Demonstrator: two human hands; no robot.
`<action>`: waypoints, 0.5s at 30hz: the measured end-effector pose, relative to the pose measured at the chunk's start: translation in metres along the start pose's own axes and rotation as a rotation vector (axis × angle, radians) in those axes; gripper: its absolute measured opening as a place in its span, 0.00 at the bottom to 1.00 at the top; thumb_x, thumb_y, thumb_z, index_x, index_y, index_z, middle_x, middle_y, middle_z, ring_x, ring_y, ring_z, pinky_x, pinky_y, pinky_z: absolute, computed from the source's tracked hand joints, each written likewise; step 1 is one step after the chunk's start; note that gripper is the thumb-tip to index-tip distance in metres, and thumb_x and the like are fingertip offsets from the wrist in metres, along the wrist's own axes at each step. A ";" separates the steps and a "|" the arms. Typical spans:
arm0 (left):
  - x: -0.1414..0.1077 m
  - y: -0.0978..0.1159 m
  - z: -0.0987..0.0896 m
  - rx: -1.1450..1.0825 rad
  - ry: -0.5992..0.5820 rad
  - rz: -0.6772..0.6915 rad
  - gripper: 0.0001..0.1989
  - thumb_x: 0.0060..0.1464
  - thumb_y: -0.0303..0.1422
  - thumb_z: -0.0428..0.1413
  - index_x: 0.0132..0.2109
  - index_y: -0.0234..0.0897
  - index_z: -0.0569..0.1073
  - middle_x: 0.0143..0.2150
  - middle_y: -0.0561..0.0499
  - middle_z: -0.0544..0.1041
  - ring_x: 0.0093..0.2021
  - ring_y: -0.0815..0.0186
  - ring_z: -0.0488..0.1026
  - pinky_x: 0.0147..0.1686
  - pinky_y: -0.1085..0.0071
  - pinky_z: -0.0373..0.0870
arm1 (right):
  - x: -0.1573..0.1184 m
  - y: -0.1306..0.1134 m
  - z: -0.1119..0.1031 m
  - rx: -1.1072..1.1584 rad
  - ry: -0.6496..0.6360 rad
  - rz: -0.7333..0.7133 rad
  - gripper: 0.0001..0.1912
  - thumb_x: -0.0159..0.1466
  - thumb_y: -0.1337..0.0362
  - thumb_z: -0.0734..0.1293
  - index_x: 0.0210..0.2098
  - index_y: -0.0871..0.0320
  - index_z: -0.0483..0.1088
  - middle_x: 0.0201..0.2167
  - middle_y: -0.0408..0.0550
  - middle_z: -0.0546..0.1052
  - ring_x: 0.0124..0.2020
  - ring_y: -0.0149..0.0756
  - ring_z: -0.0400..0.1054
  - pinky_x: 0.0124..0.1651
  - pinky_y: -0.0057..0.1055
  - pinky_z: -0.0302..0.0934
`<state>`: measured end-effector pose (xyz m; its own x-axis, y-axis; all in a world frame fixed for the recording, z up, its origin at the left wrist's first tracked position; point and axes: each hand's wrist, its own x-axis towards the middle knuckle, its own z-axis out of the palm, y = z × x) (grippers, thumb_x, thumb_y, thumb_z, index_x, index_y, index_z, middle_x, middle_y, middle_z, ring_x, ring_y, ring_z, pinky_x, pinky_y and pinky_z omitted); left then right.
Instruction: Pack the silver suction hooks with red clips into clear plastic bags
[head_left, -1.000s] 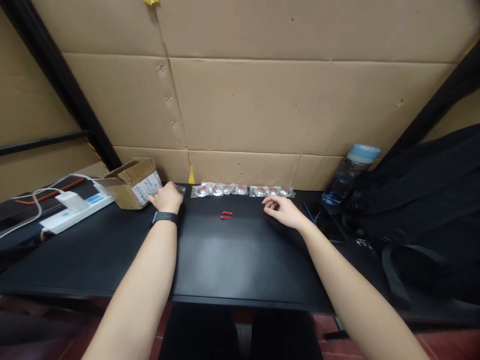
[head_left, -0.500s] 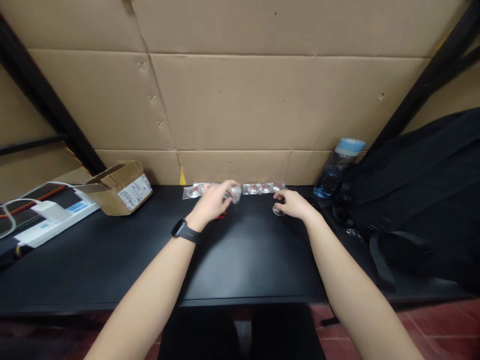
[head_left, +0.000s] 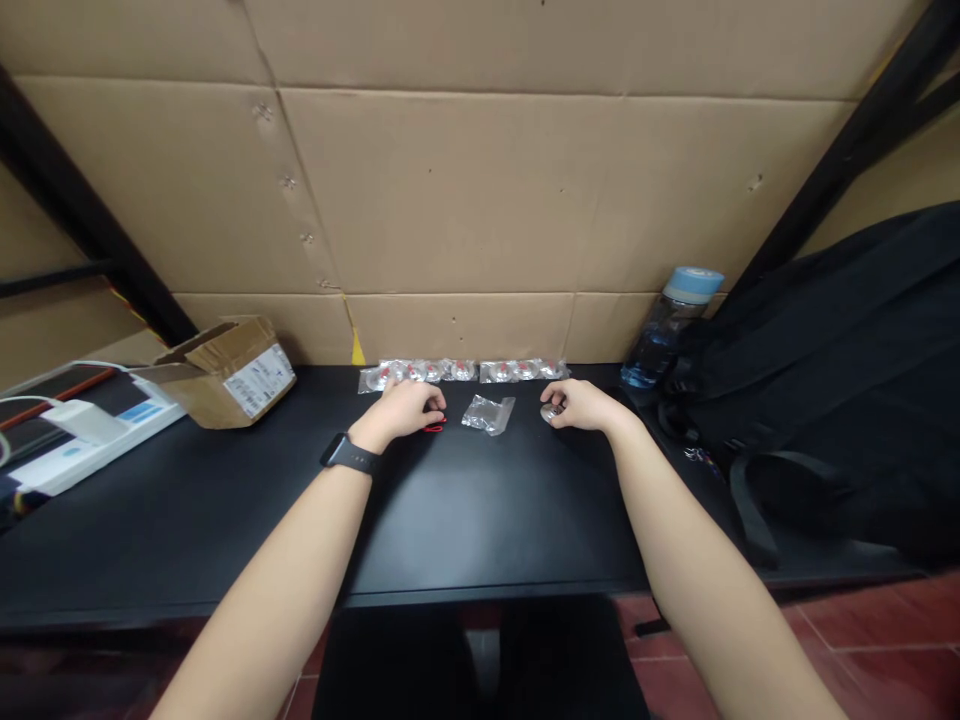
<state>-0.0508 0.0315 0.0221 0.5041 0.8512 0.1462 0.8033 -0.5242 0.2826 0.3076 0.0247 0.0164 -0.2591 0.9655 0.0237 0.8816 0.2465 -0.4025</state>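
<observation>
My left hand, with a black watch on its wrist, has its fingers curled at a small red item on the black table. My right hand is closed on a round silvery disc at the table top. Between the hands lies a crumpled clear plastic bag. Behind them, along the cardboard wall, runs a row of clear packets holding round silvery pieces with red parts.
An open cardboard box and a white power strip are at the left. On the right are a blue-lidded bottle and a black backpack.
My left hand has moved left and down to the red item. The clear bag now lies between the hands. My right hand stays at the disc. The view has shifted slightly.
</observation>
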 end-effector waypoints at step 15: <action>0.001 -0.009 0.006 0.016 -0.039 -0.071 0.03 0.52 0.33 0.63 0.31 0.42 0.79 0.34 0.52 0.83 0.39 0.57 0.78 0.53 0.59 0.60 | -0.001 -0.003 -0.001 0.077 0.146 -0.071 0.23 0.46 0.68 0.74 0.43 0.55 0.77 0.37 0.45 0.78 0.31 0.34 0.72 0.35 0.28 0.65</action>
<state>-0.0557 0.0371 0.0137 0.4573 0.8848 0.0889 0.8424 -0.4631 0.2755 0.3054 0.0229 0.0184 -0.2549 0.9490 0.1854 0.8289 0.3132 -0.4635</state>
